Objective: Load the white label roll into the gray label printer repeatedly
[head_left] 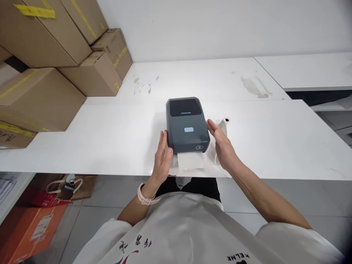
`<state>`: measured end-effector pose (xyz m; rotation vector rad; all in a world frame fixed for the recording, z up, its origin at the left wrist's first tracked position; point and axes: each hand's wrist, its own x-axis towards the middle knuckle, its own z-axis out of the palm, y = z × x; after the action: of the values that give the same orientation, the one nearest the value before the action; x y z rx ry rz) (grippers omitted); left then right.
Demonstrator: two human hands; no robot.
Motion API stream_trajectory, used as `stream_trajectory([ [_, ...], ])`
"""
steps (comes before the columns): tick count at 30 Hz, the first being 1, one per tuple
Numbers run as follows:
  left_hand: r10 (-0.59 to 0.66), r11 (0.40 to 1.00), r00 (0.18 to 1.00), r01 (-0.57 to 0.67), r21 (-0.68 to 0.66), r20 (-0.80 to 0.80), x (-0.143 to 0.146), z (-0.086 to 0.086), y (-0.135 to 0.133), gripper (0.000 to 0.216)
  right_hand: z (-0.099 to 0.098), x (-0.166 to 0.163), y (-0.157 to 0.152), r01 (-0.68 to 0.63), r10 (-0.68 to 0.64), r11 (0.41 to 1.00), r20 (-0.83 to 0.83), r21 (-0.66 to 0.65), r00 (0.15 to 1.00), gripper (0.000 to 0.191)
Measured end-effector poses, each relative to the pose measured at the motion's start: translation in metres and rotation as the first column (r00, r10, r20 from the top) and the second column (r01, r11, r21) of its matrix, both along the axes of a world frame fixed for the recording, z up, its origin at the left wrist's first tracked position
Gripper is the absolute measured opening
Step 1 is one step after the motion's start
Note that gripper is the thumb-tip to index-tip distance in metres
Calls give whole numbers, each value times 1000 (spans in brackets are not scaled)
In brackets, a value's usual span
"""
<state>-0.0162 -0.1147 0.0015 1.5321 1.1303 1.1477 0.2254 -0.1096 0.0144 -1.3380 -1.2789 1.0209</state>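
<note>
A dark grey label printer (178, 124) with a closed lid stands on the white table near its front edge. A blank white strip of label paper (191, 160) sticks out of its front. Flat along the printer's left side lies my left hand (162, 159), fingers stretched out and thumb at the front corner. My right hand (224, 146) is at the right side, its straight fingertips against or very close to the casing and its palm apart from it. Just beyond the right hand is a small white paper roll (224, 123), partly hidden by that hand.
Cardboard boxes (93, 73) with yellow tape are stacked at the left of the white table (123, 146). A white wall (206, 29) rises behind. Below on the left are an orange box (41, 231) and a brown paper bag (86, 187). An open shelf (327, 99) is at the right.
</note>
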Motion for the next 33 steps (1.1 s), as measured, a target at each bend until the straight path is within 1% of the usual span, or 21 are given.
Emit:
stream_trajectory([
  [3,25,991,998,-32,128,57,2,12,21,61,15,1,14,-13,12,995,15,97,1000,72],
  [5,46,967,989,-79,241,138,3,21,49,56,33,1,31,-12,-3,984,83,180,997,76],
  [6,54,957,982,-103,273,182,4,25,65,54,43,0,43,-9,-19,975,126,220,992,77],
  [7,63,955,980,-114,275,188,5,28,83,54,52,-1,56,-10,-35,966,170,257,985,78],
  [9,44,975,993,-67,210,114,5,29,114,64,65,-1,87,-27,-56,945,245,325,968,80],
  [11,-36,998,999,34,51,37,5,24,137,83,73,1,121,-64,-59,925,307,375,950,83],
  [13,-115,986,993,117,-122,20,5,16,147,100,75,4,151,-106,-56,909,371,403,927,84],
  [15,-157,959,987,163,-231,44,4,8,149,110,76,6,170,-133,-73,894,432,428,899,84],
  [17,-144,951,989,148,-270,35,4,3,145,112,78,5,175,-115,-152,868,480,483,864,84],
  [18,-118,957,993,112,-266,-6,3,3,143,110,80,2,172,-94,-211,849,497,520,842,84],
  [20,-54,974,985,16,-227,-164,2,7,138,103,84,-5,159,-85,-296,814,537,575,790,77],
  [21,-40,978,966,-14,-207,-255,1,11,136,97,87,-9,152,-121,-293,813,579,570,761,70],
  [22,-46,980,942,-21,-197,-331,0,15,135,91,89,-13,145,-183,-251,827,641,531,725,61],
  [23,-68,979,921,-12,-203,-382,-1,18,133,86,90,-17,140,-265,-171,854,722,448,671,53],
  [24,-98,976,909,7,-219,-405,-1,22,132,81,90,-21,137,-349,-62,879,803,325,592,47],
  [25,-122,972,905,25,-235,-407,-1,25,131,78,89,-25,137,-417,61,892,869,174,492,44],
  [27,-136,971,910,43,-236,-393,0,29,130,73,83,-33,142,-478,283,870,918,-123,278,48],
  [28,-134,973,911,47,-225,-390,0,30,130,71,79,-37,147,-480,363,845,911,-235,193,54],
  [29,-134,975,911,51,-215,-390,1,30,130,69,74,-41,152,-476,420,822,898,-313,134,61],
  [31,-141,977,914,66,-203,-381,1,30,131,66,65,-48,161,-466,475,795,876,-388,83,75],
  [33,-143,977,921,72,-203,-362,1,28,132,65,63,-50,166,-481,500,778,862,-404,86,83],
])
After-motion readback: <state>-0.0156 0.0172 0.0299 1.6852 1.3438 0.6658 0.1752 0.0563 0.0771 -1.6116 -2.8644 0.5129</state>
